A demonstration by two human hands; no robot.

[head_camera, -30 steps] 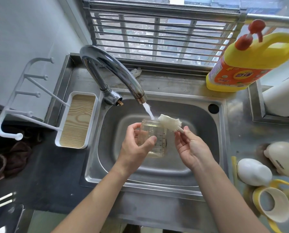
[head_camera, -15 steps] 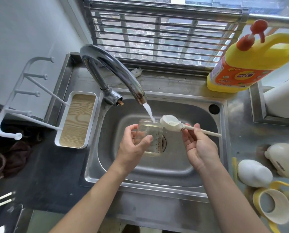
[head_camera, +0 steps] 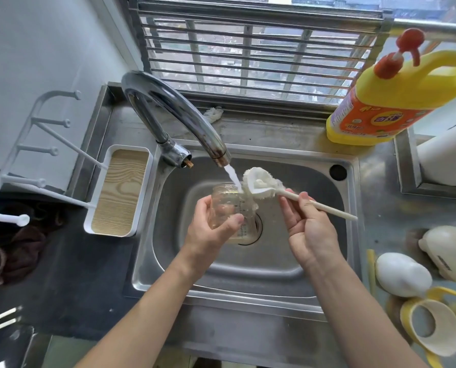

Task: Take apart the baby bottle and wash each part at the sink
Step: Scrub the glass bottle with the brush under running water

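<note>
Clear bottle body is over the sink drain, mouth tilted up toward the tap, and the water stream lands right at its rim. Left hand has it, fingers and thumb curled round the see-through wall. The brush head hangs at the bottle's mouth, bristles draped against the rim. Right hand pinches the brush's thin handle, fingers clamped on it. Out on the steel desk to the right: a white dome cap, a yellow-handled collar ring, and the yellow detergent bottle up by the window.
</note>
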